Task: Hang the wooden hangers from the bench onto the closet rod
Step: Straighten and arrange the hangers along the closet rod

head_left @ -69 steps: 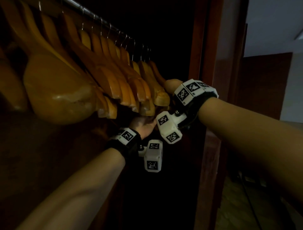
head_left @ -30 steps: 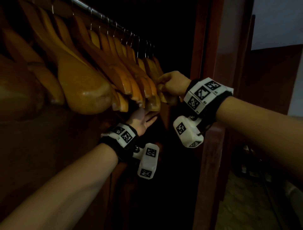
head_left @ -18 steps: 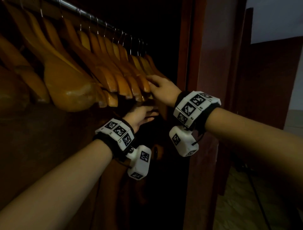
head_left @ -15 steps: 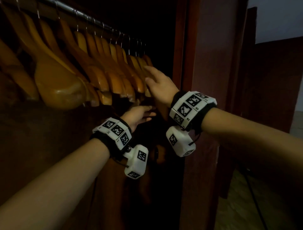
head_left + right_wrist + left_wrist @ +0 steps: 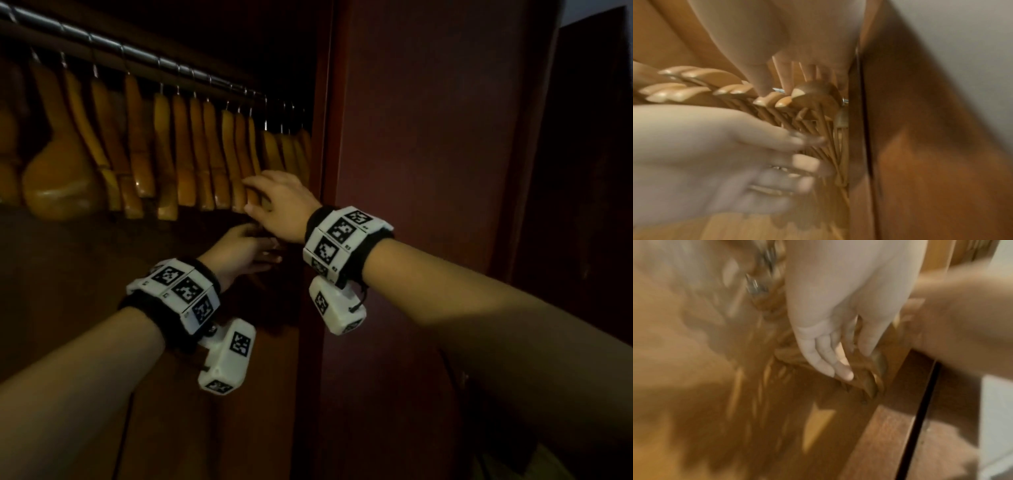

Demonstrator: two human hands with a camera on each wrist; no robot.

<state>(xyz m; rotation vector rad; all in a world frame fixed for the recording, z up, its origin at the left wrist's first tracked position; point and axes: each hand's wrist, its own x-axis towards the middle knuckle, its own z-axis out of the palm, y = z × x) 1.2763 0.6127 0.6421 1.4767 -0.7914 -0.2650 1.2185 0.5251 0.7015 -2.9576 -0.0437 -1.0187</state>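
Several wooden hangers [image 5: 185, 164] hang by metal hooks on the steel closet rod [image 5: 144, 58], packed toward its right end. My right hand [image 5: 248, 196] rests on the lower ends of the last hangers, its fingers loosely spread and gripping nothing. In the right wrist view the right hand [image 5: 789, 84] has its thumb on one hanger tip and its fingers behind the rounded ends. My left hand [image 5: 263, 245] is just below, fingers straight. The left wrist view shows the left hand [image 5: 853, 363] touching the hangers' bottom bars [image 5: 865, 376].
The closet's reddish-brown side panel [image 5: 411, 171] stands right beside the last hanger and my right wrist. The closet interior behind and under the hangers is dark. A strip of lighter floor [image 5: 507, 466] shows at the bottom right.
About a second ago my right hand gripped the end of the last hanger; it has let go and now lies loosely on the hanger ends. The left hand stays underneath.
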